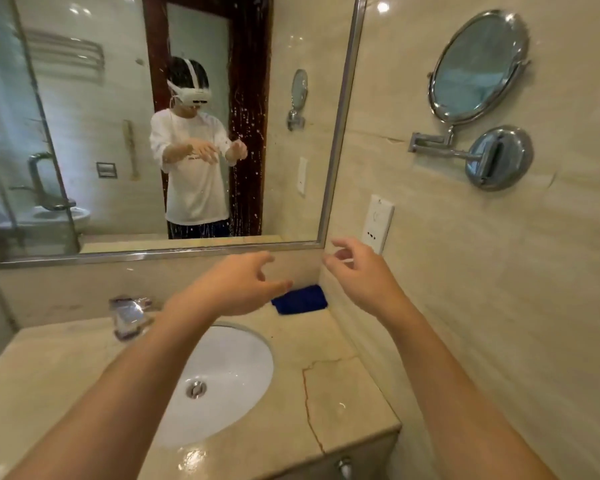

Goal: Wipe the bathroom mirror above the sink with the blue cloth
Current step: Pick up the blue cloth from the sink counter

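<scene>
Both the left hand [238, 284] and right hand [359, 271] hover loose-fingered, empty, above the blue cloth [300, 299]

both empty hands, left hand [238, 287] and right hand [362, 277], hover above the blue cloth [300, 299] on the counter [343, 393].

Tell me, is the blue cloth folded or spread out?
Folded. The blue cloth lies as a compact, thick rectangle on the counter in the corner, and neither hand touches it.

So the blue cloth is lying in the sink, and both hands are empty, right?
Not quite. The head view shows the blue cloth lying on the counter in the back corner by the wall, not in the sink. The left hand and right hand are indeed empty.
</scene>
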The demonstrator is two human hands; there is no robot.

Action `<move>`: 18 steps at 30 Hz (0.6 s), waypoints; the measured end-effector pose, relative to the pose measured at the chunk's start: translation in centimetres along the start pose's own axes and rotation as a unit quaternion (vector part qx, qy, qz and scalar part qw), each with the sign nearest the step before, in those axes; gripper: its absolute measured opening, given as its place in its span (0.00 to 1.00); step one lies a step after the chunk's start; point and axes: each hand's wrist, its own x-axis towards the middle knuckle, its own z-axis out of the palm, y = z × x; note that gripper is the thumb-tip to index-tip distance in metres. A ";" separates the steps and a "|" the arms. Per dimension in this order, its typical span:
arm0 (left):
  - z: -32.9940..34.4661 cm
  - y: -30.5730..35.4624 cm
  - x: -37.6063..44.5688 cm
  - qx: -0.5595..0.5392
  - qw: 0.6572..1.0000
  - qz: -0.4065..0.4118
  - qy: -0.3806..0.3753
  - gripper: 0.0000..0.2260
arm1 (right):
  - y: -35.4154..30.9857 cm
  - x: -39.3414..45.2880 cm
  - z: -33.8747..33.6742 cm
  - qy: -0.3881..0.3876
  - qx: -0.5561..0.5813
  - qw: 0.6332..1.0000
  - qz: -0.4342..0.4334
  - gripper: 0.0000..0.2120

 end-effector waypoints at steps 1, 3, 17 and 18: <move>0.7 -0.7 1.3 -0.008 1.000 -0.001 -0.005 0.30 | 1.0 0.7 0.4 0.005 0.003 1.000 0.014 0.20; 2.0 -2.0 3.9 -0.028 1.000 -0.002 -0.004 0.30 | 3.1 2.2 1.5 0.012 -0.002 0.999 0.038 0.19; 16.2 -9.8 25.1 -0.122 0.976 -0.177 -0.016 0.25 | 23.0 20.8 14.1 -0.075 0.032 0.971 0.225 0.16; 17.5 -10.4 26.6 -0.128 0.972 -0.198 -0.021 0.25 | 24.8 22.1 15.2 -0.080 0.043 0.965 0.248 0.17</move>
